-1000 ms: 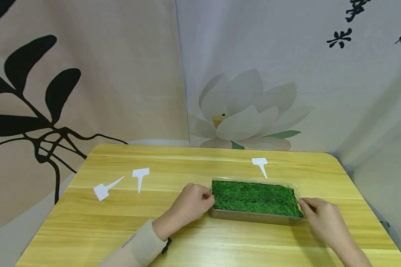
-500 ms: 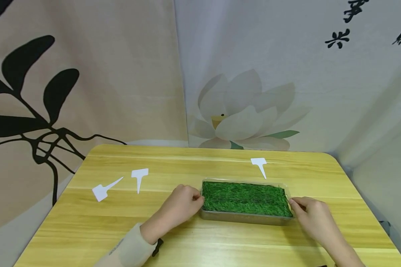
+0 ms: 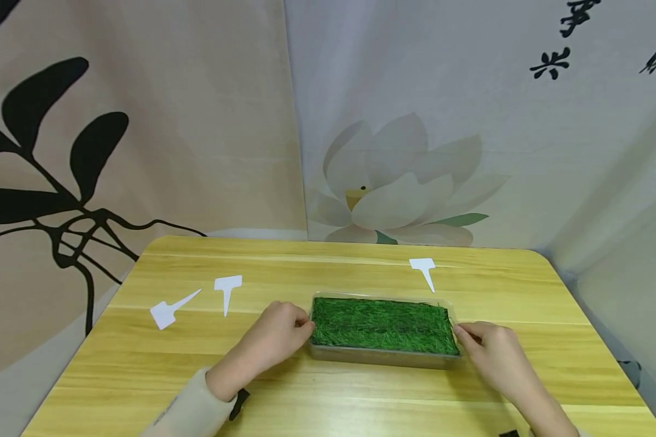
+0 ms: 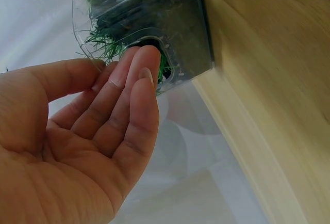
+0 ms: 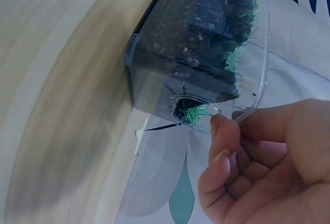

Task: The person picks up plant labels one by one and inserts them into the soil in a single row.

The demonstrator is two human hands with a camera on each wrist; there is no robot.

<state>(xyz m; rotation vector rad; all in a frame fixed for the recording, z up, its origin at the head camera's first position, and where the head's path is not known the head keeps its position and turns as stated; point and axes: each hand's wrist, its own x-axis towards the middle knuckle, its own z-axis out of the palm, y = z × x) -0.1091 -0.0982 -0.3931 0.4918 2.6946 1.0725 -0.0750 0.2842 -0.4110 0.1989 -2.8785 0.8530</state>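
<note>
A clear plastic box [image 3: 382, 357] topped with a bright green grass mat [image 3: 382, 325] sits on the table in the head view. My left hand [image 3: 277, 335] pinches the rim at its left end between thumb and fingertips. At the right end, thumb and forefinger of my right hand [image 3: 494, 349] pinch the opposite rim. Dark pebbly soil [image 5: 193, 43] shows through the wall in the right wrist view, with green blades along its top. Each end wall has a rounded opening, by which my fingertips lie in both wrist views.
Three white T-shaped plant labels lie on the wooden table [image 3: 115, 376]. One label [image 3: 423, 267] is behind the box; the others, an upright label [image 3: 228, 288] and a slanted label [image 3: 166, 312], are at the left. Printed curtains [image 3: 197, 121] hang behind the table.
The box has slid left along the table with both hands on its ends. The plant labels have stayed in place.
</note>
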